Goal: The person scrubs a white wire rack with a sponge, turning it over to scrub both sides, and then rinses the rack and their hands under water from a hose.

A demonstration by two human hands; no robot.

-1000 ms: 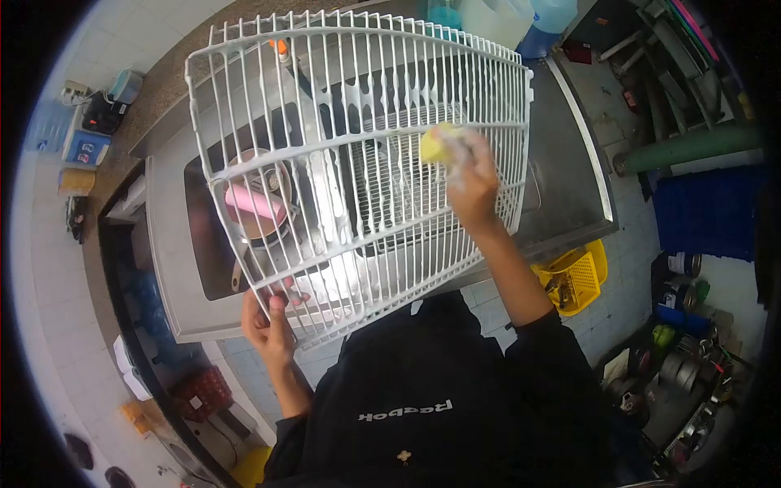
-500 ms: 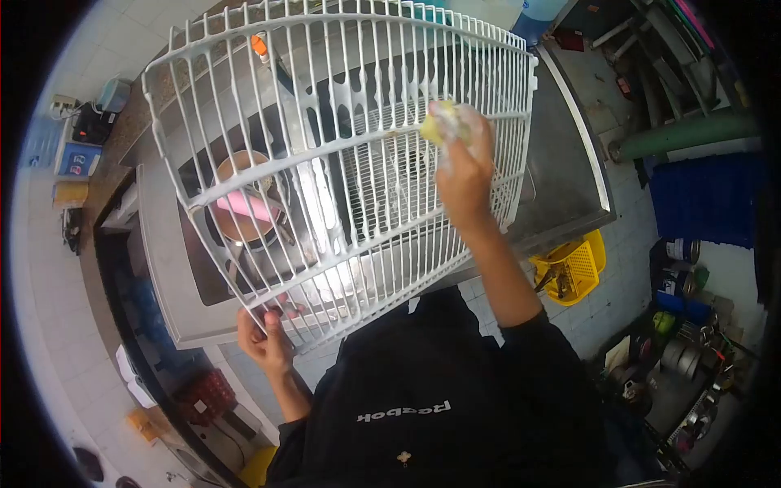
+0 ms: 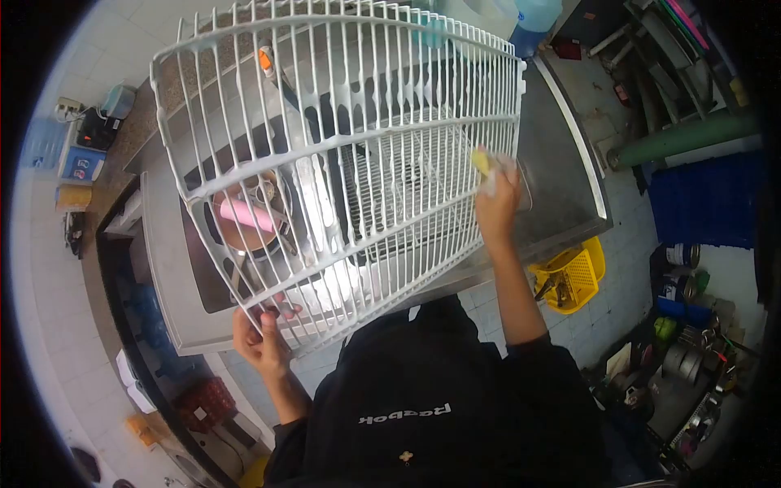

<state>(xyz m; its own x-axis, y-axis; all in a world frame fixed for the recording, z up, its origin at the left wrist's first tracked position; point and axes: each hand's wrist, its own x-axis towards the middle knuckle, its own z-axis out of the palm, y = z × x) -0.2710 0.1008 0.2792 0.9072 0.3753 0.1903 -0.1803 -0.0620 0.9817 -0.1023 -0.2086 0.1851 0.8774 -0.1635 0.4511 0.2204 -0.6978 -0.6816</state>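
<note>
A large white wire rack (image 3: 333, 142) with suds on its bars is held tilted over the sink. My left hand (image 3: 264, 337) is closed around the rack's near left corner, thumb on the near side and fingertips behind the wires. My right hand (image 3: 498, 207) grips a yellow sponge (image 3: 480, 161) covered in suds against the rack's right part. Through the bars I see a second wire rack (image 3: 407, 167) in the right basin. A pan (image 3: 244, 237) with a pink cylinder (image 3: 246, 215) lies in the left basin, behind the wires.
The steel sink counter (image 3: 561, 163) runs beneath the rack. An orange-tipped faucet (image 3: 267, 61) stands behind the bars. A blue jug (image 3: 534, 24) is at the back right. On the floor to the right is a yellow basket (image 3: 579, 281). Pots and utensils (image 3: 683, 358) crowd the lower right.
My right hand has moved right and down across the rack with the sponge. The rack has shifted slightly, while my left hand keeps its hold on the corner.
</note>
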